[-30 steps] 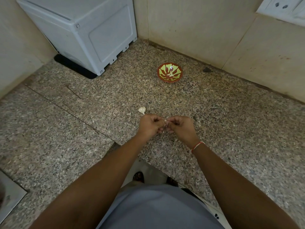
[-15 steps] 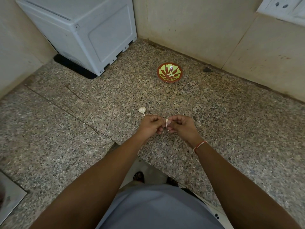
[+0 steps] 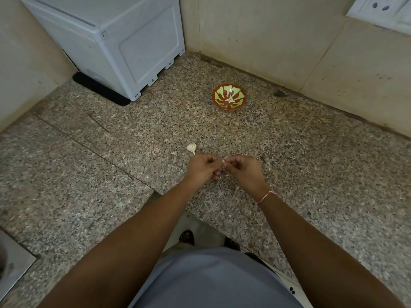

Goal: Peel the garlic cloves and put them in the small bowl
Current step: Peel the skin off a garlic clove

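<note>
Near the front edge of the granite counter (image 3: 311, 165), where the slab turns its inner corner, the person has both hands drawn close together, fingertips almost meeting. Between them sits a garlic clove (image 3: 223, 162), only a pale sliver of it showing. The left hand (image 3: 203, 166) has its fingers curled in around the clove from one side, and the right hand (image 3: 245, 168) pinches at it from the other, thumb and fingers bent tight. A thin shred of papery skin hangs down between the two hands. How much of the clove is already bare I cannot tell; the fingers hide most of it.

Just beyond the left hand, a second piece of garlic (image 3: 191, 148) lies on the counter, white with its skin on, close to the knuckles but apart from them.

Farther back, toward the rear wall, stands the small bowl (image 3: 229, 97), red-brown with a yellow-green pattern inside. A couple of pale pieces lie at its bottom. It is well apart from the hands.

At the back left corner of the counter sits a white plastic appliance (image 3: 115, 43) on a dark mat. A red and white thread (image 3: 265, 196) circles the right wrist.
</note>
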